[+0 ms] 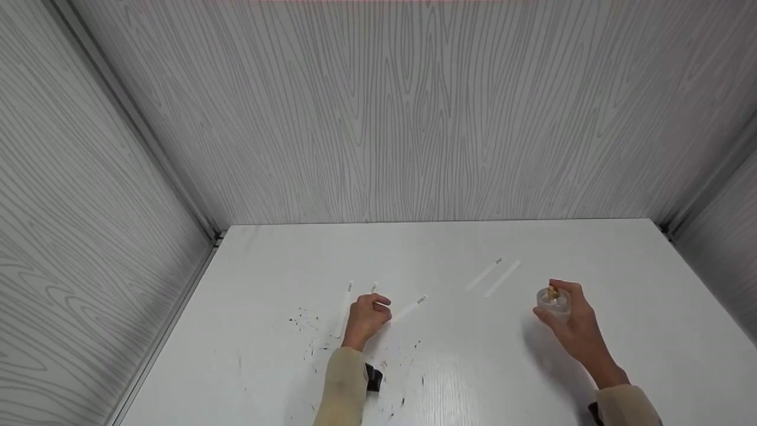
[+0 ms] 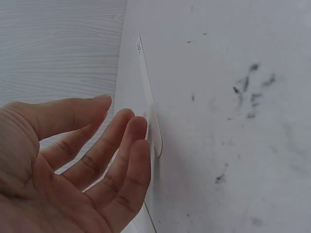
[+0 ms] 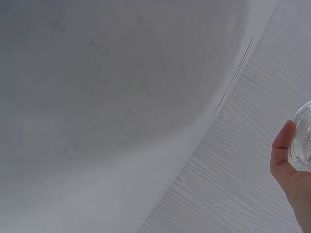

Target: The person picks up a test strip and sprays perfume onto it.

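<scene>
My right hand (image 1: 576, 325) grips a clear glass perfume bottle (image 1: 553, 305) with a gold-coloured spray nozzle, raised over the right side of the table. The right wrist view catches the thumb and part of the bottle (image 3: 302, 141) at its right edge. Over the middle of the table, my left hand (image 1: 366, 319) has loosely bent fingers with nothing between them. Three narrow white paper strips with small dark print lie around and under it: one left strip (image 1: 346, 307), one partly hidden strip (image 1: 374, 287) and one slanting right strip (image 1: 411, 308). Left fingertips overlap a strip (image 2: 147, 82) in the left wrist view.
Two more white paper strips, a printed one (image 1: 485, 273) and a plain-looking one (image 1: 502, 278), lie slanted between the hands. Dark specks and marks (image 1: 304, 319) dot the white table (image 1: 284, 254). Grey wood-grain panels (image 1: 378, 118) enclose the back and sides.
</scene>
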